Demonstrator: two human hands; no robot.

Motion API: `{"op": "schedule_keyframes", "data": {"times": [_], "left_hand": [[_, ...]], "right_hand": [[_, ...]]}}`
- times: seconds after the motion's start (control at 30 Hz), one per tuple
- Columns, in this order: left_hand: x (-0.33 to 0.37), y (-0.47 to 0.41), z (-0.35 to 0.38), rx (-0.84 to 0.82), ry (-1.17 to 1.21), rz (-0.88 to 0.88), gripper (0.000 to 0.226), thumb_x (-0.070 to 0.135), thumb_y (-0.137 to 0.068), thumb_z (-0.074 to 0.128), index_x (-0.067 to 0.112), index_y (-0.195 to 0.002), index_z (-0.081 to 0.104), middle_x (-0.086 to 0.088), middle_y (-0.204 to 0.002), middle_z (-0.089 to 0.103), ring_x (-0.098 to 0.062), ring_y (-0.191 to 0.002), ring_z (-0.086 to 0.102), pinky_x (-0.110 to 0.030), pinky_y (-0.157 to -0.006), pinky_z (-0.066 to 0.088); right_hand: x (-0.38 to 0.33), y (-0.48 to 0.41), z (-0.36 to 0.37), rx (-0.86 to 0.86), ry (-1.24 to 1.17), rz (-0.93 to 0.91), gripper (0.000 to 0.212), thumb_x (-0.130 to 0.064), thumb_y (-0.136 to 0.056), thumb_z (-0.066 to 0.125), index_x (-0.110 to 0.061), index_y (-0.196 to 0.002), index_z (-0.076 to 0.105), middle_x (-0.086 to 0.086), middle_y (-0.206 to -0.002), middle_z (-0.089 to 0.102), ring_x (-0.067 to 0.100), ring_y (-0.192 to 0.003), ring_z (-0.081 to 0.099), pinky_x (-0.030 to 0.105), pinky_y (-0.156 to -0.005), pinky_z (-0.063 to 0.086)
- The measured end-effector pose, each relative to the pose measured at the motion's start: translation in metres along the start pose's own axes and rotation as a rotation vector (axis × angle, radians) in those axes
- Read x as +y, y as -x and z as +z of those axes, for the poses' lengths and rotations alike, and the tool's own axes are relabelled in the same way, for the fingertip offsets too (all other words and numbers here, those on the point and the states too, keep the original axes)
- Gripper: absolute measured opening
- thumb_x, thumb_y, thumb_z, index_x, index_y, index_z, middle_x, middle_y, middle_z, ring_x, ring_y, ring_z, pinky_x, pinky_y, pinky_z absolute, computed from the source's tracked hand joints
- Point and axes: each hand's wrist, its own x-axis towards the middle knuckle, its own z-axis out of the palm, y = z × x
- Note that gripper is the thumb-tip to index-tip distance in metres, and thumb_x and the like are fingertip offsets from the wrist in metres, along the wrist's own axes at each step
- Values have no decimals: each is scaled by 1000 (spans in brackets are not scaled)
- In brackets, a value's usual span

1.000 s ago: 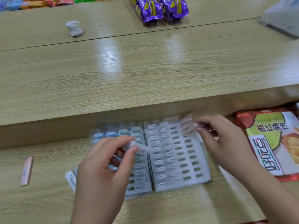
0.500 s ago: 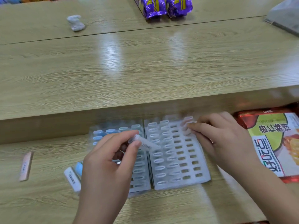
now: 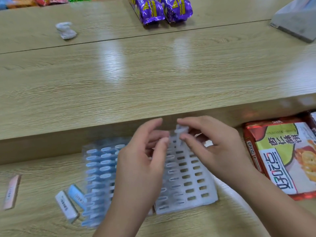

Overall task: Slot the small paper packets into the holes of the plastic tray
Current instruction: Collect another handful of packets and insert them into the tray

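pink packet [image 3: 12,192] at 9 o'clock, well apart | left tray [image 3: 85,157] rows filled blue | left hand [image 3: 140,165] fingers curled, hold lost in blur | packet [image 3: 182,130] at right tray's [image 3: 188,205] 12 o'clock edge | right hand [image 3: 217,151] thumb and forefinger pinching it

A glossy light wood-grain upper desktop [image 3: 153,79], crossed by a dark seam [image 3: 119,37] and streaked with glare [image 3: 116,55], steps down to a lower surface [image 3: 34,221].

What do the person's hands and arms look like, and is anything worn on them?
Both the left hand and the right hand are bare: no gloves, rings or watch show. The forearms are bare too, with no sleeve in view.
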Motion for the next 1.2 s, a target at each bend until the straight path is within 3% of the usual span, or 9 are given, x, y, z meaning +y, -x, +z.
{"op": "schedule_keyframes", "data": {"times": [0.07, 0.2, 0.33, 0.47, 0.6, 0.8, 0.9, 1.03, 1.2], "left_hand": [[-9, 5, -6, 22, -192, 72, 26, 25, -93, 63, 37, -116, 66, 20, -100, 69, -1, -92, 66, -28, -77, 57], [-29, 19, -10, -74, -626, 224, 29, 35, -88, 64, 27, -114, 71, 11, -112, 61, -13, -97, 55, -34, -77, 53], [-42, 27, -5, -85, -767, 319, 26, 37, -93, 60, 27, -114, 71, -1, -120, 62, -26, -98, 55, -42, -76, 52], [-43, 27, -6, -83, -790, 331, 32, 40, -93, 51, 28, -115, 71, -2, -121, 62, -27, -99, 56, -43, -75, 53], [-46, 27, -7, -76, -784, 348, 33, 39, -92, 52, 26, -116, 71, -3, -121, 62, -27, -101, 56, -44, -76, 53], [-44, 36, -31, -59, -673, 333, 29, 35, -96, 55, 24, -122, 66, 0, -125, 59, -22, -110, 54, -38, -87, 51], [-54, 41, -70, 60, -603, 259, 29, 35, -96, 55, 25, -121, 66, 7, -121, 58, -15, -108, 53, -27, -90, 45], [-86, 47, -132, 189, -555, 90, 27, 35, -94, 53, 30, -117, 65, 14, -114, 55, -9, -105, 52, -14, -89, 38], [-142, 66, -198, 119, -672, -66, 35, 40, -88, 49, 30, -116, 65, 9, -117, 57, -17, -104, 56, -29, -88, 45]], "right_hand": [[10, 2, 1, 50, 8, 40, 23, -17, -89, 73, -20, -111, 70, -14, -99, 67, 5, -86, 65, 23, -70, 55], [22, 4, 6, 76, 111, 82, 14, -30, -89, 69, -23, -101, 72, -16, -88, 69, 6, -79, 65, 33, -65, 54], [26, 6, 13, 67, 243, 51, 14, -32, -88, 68, -23, -97, 74, -13, -84, 70, 8, -82, 63, 34, -65, 52], [25, 7, 14, 49, 272, 24, 14, -29, -88, 67, -21, -96, 75, -12, -85, 71, 10, -85, 61, 31, -69, 49], [23, 7, 17, -2, 395, -31, 11, -23, -88, 66, -19, -92, 75, -8, -91, 72, 22, -85, 63, 43, -70, 50], [4, 10, 24, -12, 672, -129, 19, -23, -91, 63, -16, -101, 77, 6, -96, 71, 36, -85, 60, 49, -70, 47], [-29, 8, 37, 32, 619, -111, 26, -23, -94, 55, -13, -107, 76, 8, -104, 71, 39, -90, 63, 53, -77, 48], [-99, 0, 86, 11, 378, -134, 21, -19, -91, 60, -12, -102, 76, 4, -100, 72, 31, -88, 64, 42, -80, 49], [-163, 8, 166, -258, 329, -174, 24, -29, -88, 63, -21, -111, 67, -6, -96, 68, 25, -86, 61, 38, -69, 54]]}}
